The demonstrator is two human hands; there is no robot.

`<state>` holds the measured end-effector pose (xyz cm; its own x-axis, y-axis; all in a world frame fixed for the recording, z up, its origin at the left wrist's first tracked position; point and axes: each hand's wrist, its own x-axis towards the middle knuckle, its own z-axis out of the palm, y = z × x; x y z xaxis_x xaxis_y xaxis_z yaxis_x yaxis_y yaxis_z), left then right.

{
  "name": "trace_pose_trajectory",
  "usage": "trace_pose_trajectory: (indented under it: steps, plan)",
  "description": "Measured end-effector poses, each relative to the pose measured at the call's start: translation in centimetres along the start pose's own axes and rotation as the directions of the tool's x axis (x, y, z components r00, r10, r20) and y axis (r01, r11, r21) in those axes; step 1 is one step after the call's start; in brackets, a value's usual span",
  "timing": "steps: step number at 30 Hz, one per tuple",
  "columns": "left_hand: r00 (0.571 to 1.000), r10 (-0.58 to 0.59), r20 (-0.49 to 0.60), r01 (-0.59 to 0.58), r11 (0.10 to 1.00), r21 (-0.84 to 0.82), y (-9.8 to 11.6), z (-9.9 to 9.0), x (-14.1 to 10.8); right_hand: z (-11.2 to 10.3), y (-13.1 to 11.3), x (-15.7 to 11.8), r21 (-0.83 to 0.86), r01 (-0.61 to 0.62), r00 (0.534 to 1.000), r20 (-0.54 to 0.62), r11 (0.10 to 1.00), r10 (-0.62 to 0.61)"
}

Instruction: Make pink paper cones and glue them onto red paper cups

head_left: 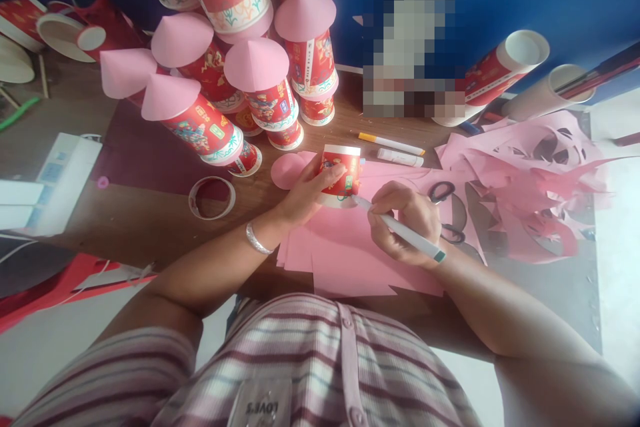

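The left hand (311, 188) is hugging a cup (351, 163); beside it, the right hand (407, 217) is pinching a pen (414, 239), seemingly drawing, needing slow lines.

1. Worktop (170, 240), far side left of centre: tall cup towers (306, 60) block.
2. Right side: pink scraps (520, 147) obstruct; scissors (454, 242) nearer centre.
3. Passable: narrow wood gap, towers to yellow-capped pen (393, 144).
4. White ring (193, 200), left: low obstacle.

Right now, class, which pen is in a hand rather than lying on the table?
The white pen with the green end: the right hand grips it, while the orange-capped pen lies on the table.
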<state>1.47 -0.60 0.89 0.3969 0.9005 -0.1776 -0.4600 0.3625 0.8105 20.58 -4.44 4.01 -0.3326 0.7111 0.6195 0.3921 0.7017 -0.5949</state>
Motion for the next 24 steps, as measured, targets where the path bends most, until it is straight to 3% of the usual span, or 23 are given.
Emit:
trace_pose_trajectory:
  steps: [14,24]
  plan:
    - [1.0,0.01,0.021,-0.01,1.0,0.009,-0.18,-0.29,-0.02,0.01,0.22,-0.16,-0.043,0.004,1.0,-0.01,0.999,-0.004]
    - [1.0,0.002,-0.02,-0.002,1.0,0.003,-0.02,-0.14,-0.05,0.0,0.23,-0.25,-0.06,-0.008,1.0,-0.014,0.998,0.007]
